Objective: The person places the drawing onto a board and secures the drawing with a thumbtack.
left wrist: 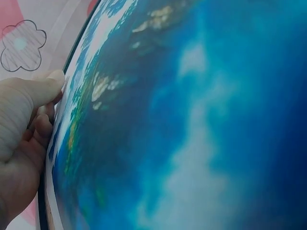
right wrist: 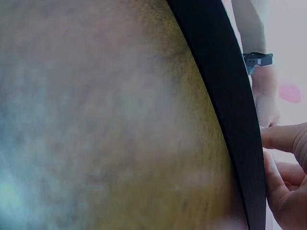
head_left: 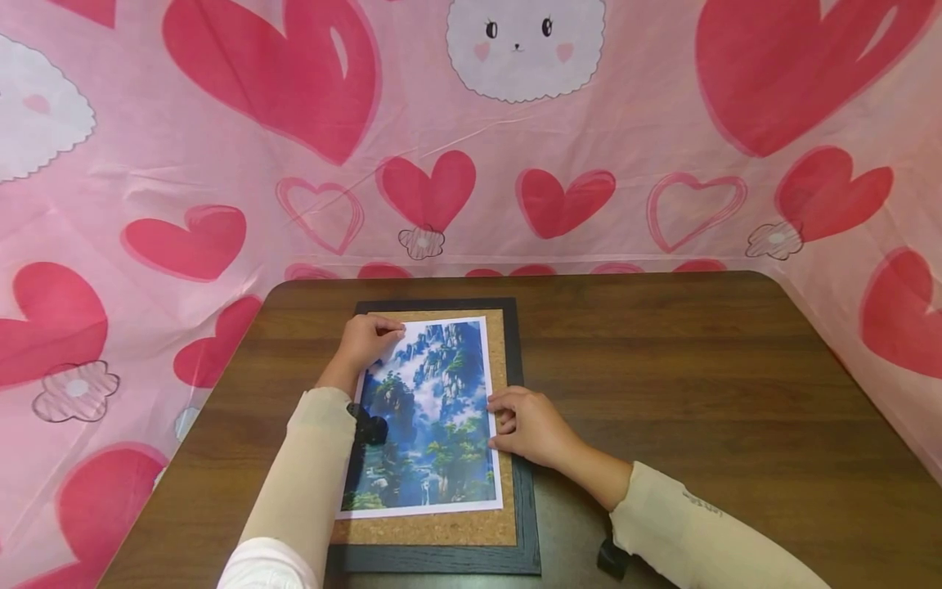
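Note:
A printed landscape picture [head_left: 434, 433] with blue mountains, mist and green trees and a white border lies over a cork board [head_left: 441, 530] in a black frame [head_left: 441, 560]. The print is slightly askew to the board. At its upper left corner my left hand [head_left: 368, 339] pinches the paper's edge; the left wrist view shows the thumb [left wrist: 56, 79] at the border with the other fingers curled below. Halfway down the right border, my right hand [head_left: 531, 425] holds the paper's edge with bent fingers and thumb. The right wrist view shows that hand's fingers [right wrist: 276, 177] beyond the black frame.
The framed board lies left of centre on a dark brown wooden table [head_left: 684, 368]. A pink cloth [head_left: 625, 123] with red hearts hangs behind and at both sides. Each forearm wears a beige sleeve [head_left: 305, 466], with a black wrist device [head_left: 612, 559] near the right one.

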A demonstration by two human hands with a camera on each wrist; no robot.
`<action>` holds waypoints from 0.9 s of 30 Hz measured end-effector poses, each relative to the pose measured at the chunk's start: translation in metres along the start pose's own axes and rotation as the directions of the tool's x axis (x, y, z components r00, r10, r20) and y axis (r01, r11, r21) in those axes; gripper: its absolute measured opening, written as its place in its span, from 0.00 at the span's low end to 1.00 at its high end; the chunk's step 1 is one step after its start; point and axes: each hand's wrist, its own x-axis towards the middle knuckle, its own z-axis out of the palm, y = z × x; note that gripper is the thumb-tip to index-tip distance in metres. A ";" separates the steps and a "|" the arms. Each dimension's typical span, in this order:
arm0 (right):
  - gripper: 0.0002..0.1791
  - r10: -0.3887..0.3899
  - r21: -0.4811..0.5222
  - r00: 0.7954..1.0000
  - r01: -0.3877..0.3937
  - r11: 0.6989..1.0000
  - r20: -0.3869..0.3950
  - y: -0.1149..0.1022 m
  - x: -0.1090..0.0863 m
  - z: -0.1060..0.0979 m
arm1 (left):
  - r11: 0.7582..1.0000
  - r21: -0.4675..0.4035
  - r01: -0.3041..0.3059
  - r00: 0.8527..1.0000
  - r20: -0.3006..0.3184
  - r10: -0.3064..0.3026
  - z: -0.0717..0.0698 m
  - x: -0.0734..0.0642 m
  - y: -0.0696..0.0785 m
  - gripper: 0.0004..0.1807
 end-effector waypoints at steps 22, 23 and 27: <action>0.24 0.007 -0.010 1.000 -0.007 1.000 -0.002 0.004 0.000 0.001 | 0.997 -0.045 0.064 0.998 0.025 -0.063 0.004 0.000 0.004 0.15; 0.24 0.009 -0.006 1.000 -0.009 1.000 0.000 0.003 0.000 0.001 | 0.997 -0.046 0.066 0.998 0.025 -0.065 0.004 0.000 0.004 0.14; 0.24 0.010 -0.007 1.000 -0.010 1.000 0.001 0.003 0.001 0.001 | 0.996 -0.041 0.078 0.997 0.028 -0.077 0.003 0.001 0.005 0.13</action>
